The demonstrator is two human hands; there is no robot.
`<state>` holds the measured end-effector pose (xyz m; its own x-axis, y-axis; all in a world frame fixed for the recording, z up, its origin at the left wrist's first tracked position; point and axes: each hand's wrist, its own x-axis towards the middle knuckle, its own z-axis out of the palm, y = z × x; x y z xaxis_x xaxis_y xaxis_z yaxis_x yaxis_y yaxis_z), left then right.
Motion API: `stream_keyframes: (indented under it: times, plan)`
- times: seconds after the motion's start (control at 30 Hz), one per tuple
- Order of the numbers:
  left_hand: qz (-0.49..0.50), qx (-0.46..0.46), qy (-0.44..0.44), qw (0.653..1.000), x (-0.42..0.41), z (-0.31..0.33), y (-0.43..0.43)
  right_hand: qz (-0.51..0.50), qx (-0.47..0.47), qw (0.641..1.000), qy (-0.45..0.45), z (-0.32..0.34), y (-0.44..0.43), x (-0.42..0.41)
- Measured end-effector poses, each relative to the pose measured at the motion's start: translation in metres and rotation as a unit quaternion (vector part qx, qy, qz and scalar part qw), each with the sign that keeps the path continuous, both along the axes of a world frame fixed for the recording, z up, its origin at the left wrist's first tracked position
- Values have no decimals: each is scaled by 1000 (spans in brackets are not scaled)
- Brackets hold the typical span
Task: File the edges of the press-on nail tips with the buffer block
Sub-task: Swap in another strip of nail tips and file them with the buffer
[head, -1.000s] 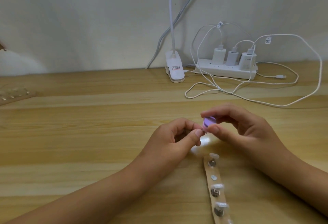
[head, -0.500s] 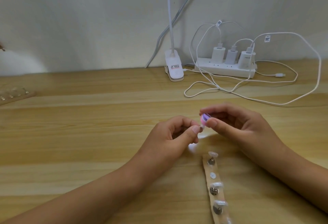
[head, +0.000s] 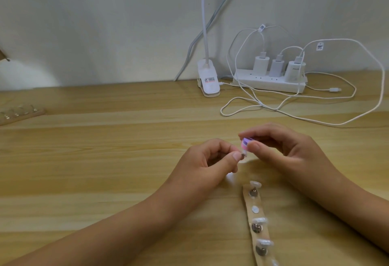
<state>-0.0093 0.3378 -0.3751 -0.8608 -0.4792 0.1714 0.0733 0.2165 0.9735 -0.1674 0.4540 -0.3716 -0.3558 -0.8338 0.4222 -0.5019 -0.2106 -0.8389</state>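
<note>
The right hand fingers grasp the buffer block, now lowered onto the press-on nail tip pinched by the left hand fingers, so edge filing proceeds.

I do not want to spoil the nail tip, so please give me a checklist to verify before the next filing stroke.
1. Left hand pinches the nail tip: ok.
2. Right hand grips the buffer block: ok.
3. Block meets the tip's edge: cannot tell, too small.
4. Holder strip with other tips lies apart from both hands: ok.
5. Charger cables lie behind, apart from the hands: ok.
</note>
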Motion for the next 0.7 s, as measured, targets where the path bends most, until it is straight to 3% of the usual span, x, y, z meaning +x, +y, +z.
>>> stream_keyframes:
  times: [0.13, 0.3, 0.4, 0.53, 0.7]
  plan:
    - [-2, -2, 2, 1000, 0, 0, 0, -18, -22, 998, -55, 2, 2, -3]
    - [-5, -22, -1, 1000, -1, -2, 0, 16, -37, 997, 66, 0, 5, 2]
    - [-6, -18, -2, 1000, -1, -2, 2, -7, -12, 999, 34, 0, 1, 0]
    - [-3, -34, -4, 999, -2, -2, 2, 35, -33, 995, 88, -1, 5, 3]
    - [-9, -24, 2, 1000, -1, -2, 1, 4, 10, 1000, -18, 1, 2, -2]
